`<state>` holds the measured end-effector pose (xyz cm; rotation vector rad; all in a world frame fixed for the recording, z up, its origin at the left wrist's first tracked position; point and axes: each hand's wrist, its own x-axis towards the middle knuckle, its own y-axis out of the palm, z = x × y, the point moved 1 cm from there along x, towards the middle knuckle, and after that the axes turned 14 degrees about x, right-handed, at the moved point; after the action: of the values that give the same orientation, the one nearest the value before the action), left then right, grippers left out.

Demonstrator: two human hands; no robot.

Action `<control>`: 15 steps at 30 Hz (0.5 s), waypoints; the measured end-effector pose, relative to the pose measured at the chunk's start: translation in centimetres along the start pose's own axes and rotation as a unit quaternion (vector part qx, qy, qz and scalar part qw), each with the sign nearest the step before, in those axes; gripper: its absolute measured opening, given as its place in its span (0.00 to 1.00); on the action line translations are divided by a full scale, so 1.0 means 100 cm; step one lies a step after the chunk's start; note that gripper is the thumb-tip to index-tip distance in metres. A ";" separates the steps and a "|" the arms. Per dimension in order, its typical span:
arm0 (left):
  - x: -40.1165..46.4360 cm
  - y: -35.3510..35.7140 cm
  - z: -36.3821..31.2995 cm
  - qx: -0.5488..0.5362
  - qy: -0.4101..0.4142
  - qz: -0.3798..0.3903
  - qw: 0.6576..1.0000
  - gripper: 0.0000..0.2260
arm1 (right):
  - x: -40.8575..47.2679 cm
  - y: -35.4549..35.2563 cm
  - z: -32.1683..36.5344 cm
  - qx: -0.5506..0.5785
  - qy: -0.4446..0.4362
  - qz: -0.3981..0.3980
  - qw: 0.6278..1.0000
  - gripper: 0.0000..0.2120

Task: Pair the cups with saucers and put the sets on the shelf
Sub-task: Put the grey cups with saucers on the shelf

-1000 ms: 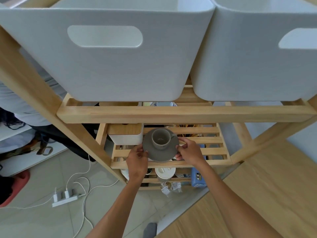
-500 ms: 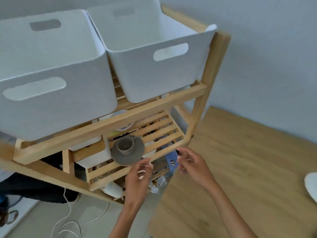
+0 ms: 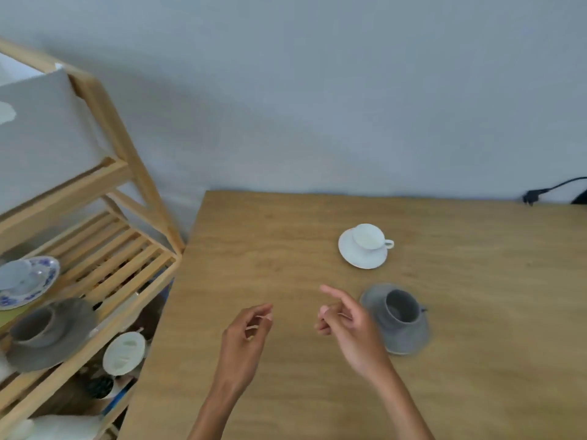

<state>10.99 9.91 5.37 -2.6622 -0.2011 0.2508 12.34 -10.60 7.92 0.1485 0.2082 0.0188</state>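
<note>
Cups on saucers, grey cup (image 3: 401, 308) on grey saucer (image 3: 409, 339) and white set (image 3: 363, 246) on the bench (image 3: 254, 249), two more sets on the shelf (image 3: 104, 249), left hand (image 3: 244, 338) and right hand (image 3: 347, 322) empty above the bench, fingers loosely curled.

Counter (image 3: 286, 249) light brown wood grain; shelf (image 3: 127, 173) pale natural wood slats; wall (image 3: 317, 90) plain grey-blue. On the counter: white cup (image 3: 368, 237) on white saucer (image 3: 355, 258), both plain, and grey cup (image 3: 401, 306) on matching grey saucer (image 3: 409, 339). On the shelf: grey cup-and-saucer set (image 3: 47, 335), white saucer with blue floral rim pattern (image 3: 35, 281) carrying a pale cup, white bin (image 3: 41, 128) above, black cable (image 3: 552, 189) far right.
</note>
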 end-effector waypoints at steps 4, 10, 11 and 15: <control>-0.012 0.058 -0.015 -0.001 0.005 0.032 0.999 0.09 | -0.029 -0.069 -0.016 0.024 0.054 -0.023 0.998 0.14; -0.017 0.122 -0.024 0.023 -0.004 0.063 0.998 0.10 | -0.053 -0.157 -0.037 0.022 0.093 -0.111 0.989 0.13; -0.016 0.130 -0.026 0.030 -0.006 0.064 0.997 0.10 | -0.051 -0.167 -0.040 0.016 0.092 -0.131 0.987 0.13; -0.005 0.156 -0.034 0.066 -0.005 0.072 0.995 0.14 | -0.037 -0.191 -0.044 -0.036 0.084 -0.163 0.982 0.16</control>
<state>12.75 -5.45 1.30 -2.5466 0.0042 0.3125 7.88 -28.95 1.63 0.0393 0.3975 -0.2889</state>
